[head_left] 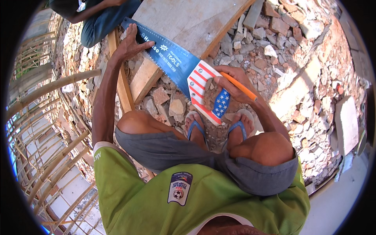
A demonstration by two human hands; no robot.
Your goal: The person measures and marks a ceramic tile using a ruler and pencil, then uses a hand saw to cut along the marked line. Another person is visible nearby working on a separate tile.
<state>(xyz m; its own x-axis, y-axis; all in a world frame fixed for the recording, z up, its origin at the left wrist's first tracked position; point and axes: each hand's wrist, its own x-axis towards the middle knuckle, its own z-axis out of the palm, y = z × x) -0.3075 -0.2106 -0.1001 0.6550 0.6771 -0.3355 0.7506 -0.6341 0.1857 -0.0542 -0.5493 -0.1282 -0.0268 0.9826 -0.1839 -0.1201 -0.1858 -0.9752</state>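
One hand saw [177, 58], one orange pencil [237, 85], one wide wooden board [188, 19] on the rubble [297, 66]. The saw's blue blade lies flat across the board's edge, its handle striped red and white with a starred blue patch. The left hand [130, 44] presses spread fingers on the blade's tip; the right hand [231, 83] curls around the handle, pinching the pencil too.

The person wears a bright green short-sleeved shirt [156, 199] with a white edge at the sleeve and collar. On the chest, in the lower middle of the frame, there is a sewn badge [179, 188] with a small football picture. The shorts [172, 150] are grey, and the sandals [239, 127] have blue straps.
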